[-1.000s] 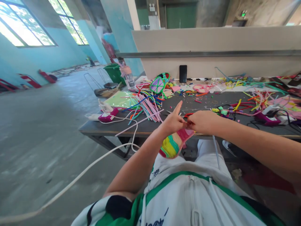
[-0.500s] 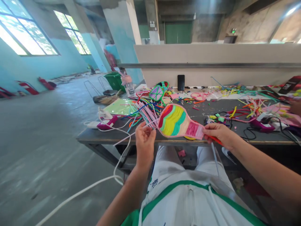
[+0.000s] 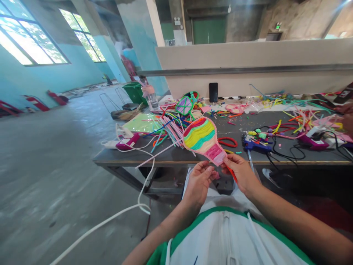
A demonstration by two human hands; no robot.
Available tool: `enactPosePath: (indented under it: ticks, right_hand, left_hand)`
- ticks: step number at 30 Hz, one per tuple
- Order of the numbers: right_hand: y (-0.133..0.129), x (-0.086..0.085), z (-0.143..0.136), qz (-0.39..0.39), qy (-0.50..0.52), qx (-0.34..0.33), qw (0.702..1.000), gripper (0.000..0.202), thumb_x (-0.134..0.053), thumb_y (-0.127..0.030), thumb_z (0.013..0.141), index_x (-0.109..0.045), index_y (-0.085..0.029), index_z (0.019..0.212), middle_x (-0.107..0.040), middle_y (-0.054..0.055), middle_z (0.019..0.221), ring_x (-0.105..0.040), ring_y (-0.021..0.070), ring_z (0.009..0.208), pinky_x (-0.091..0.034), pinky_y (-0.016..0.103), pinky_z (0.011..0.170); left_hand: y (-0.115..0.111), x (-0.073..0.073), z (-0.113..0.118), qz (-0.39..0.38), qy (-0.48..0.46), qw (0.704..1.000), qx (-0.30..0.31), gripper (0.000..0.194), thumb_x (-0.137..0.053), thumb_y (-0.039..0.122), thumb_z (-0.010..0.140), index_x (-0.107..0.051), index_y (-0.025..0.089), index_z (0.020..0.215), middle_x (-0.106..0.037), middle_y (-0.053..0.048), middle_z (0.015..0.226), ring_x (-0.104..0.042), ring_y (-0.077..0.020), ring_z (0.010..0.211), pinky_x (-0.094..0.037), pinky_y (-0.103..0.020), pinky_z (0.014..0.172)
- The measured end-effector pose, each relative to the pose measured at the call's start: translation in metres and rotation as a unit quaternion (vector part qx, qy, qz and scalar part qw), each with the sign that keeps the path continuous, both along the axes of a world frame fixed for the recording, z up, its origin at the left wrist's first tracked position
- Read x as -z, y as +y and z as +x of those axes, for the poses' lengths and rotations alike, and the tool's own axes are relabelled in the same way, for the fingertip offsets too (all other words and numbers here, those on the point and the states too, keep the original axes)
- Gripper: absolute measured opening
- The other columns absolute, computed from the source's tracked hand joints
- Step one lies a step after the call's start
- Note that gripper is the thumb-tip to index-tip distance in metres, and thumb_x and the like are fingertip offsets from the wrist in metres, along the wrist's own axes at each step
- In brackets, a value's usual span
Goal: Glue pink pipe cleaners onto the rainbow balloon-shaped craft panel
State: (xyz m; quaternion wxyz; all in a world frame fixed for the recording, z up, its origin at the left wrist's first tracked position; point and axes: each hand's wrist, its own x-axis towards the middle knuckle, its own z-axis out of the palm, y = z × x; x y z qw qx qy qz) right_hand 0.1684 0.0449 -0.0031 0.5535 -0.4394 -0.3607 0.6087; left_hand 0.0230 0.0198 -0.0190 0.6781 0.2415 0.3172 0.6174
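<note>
My right hand (image 3: 239, 173) pinches the narrow end of a bulb-shaped pipe-cleaner craft (image 3: 201, 139). It has a pink outline and is filled with red, yellow, teal, peach and pink bands. A thin orange-red strip (image 3: 232, 173), perhaps a pipe cleaner, also comes out of that hand. Just left of the narrow end is my left hand (image 3: 200, 180), palm turned up, fingers loosely curled and apart, with nothing visible in it. Beyond the craft, red looped handles (image 3: 228, 142) lie on the table. A blue glue gun (image 3: 257, 146) lies farther right.
Loose pink pipe cleaners (image 3: 172, 130) are heaped on the dark table (image 3: 237, 127). Purple power strips (image 3: 128, 141) sit left and right, with trailing cords. A phone (image 3: 213, 92) leans on the back panel, and a water bottle (image 3: 151, 97) stands left. Another person's hand (image 3: 346, 110) shows at the right edge.
The craft has tilted, its narrow end swinging down toward me with my right hand. My left hand has moved right and closer to me, away from the pink pipe cleaners.
</note>
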Motion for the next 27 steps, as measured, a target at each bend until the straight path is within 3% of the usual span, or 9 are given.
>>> enactPosePath:
  ticks: [11,18,27]
  right_hand:
    - [-0.012,-0.003,-0.022,0.037,0.039,0.043,0.998,0.03,-0.084,-0.041,0.063,-0.071,-0.021,0.08,-0.068,-0.002,0.07,-0.059,0.0106,0.06,-0.047,0.023,0.058]
    - [-0.015,0.009,-0.027,0.142,0.028,0.063,0.987,0.019,-0.075,-0.038,0.077,-0.072,-0.025,0.089,-0.068,-0.002,0.079,-0.06,0.0131,0.073,-0.047,0.025,0.068]
    - [-0.022,0.021,-0.035,0.159,0.069,0.026,0.985,0.02,-0.074,-0.038,0.078,-0.07,-0.026,0.094,-0.062,-0.002,0.075,-0.045,0.01,0.056,-0.039,0.023,0.051]
  left_hand:
    - [0.003,-0.008,0.0,0.055,-0.003,0.995,-0.079,0.035,-0.08,0.019,0.071,-0.06,0.017,0.099,-0.068,-0.001,0.087,-0.064,-0.0103,0.076,-0.051,-0.024,0.074]
    - [-0.001,-0.017,0.006,0.119,0.057,0.986,-0.106,0.027,-0.079,0.019,0.073,-0.062,0.018,0.094,-0.067,0.0,0.088,-0.062,-0.0094,0.076,-0.049,-0.021,0.072]
    - [-0.005,-0.017,-0.001,0.17,0.176,0.958,-0.148,0.026,-0.076,0.022,0.077,-0.062,0.021,0.098,-0.064,0.0,0.092,-0.059,-0.0109,0.081,-0.049,-0.021,0.075]
